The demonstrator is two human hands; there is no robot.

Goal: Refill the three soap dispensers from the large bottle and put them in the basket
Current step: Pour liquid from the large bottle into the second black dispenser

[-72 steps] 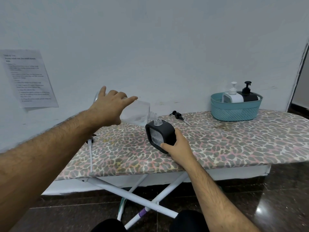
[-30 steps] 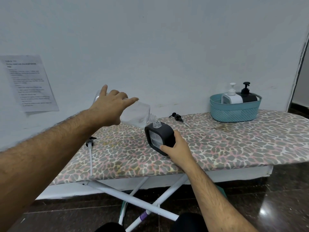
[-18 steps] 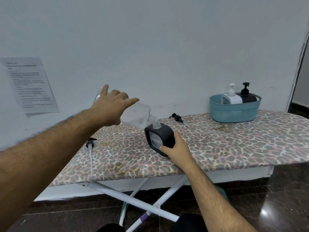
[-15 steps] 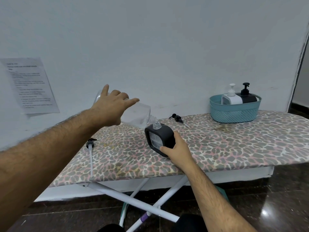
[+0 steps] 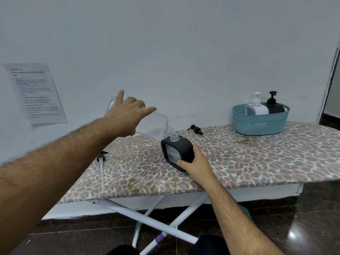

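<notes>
White wall [image 5: 184, 52] behind leopard-print ironing board [image 5: 257, 162], dark glossy floor [image 5: 303, 227].

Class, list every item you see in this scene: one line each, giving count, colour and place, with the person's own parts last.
Ironing board: 1, leopard-print cover, white legs, against the wall.
Large bottle: 1, clear, tilted, mouth at the open dispenser's neck.
Open dispenser: 1, dark grey, pump off, mid board.
Basket: 1, teal, board's right end.
White dispenser: 1, in the basket.
Black dispenser: 1, in the basket.
Black pump: 1, lying on the board behind the open dispenser.
Long-tube pump: 1, black head, white tube, board's left edge.
Paper sheet: 1, white, printed, on the wall at left.
Left hand: 1, grip on the large bottle.
Right hand: 1, grip on the open dispenser.
</notes>
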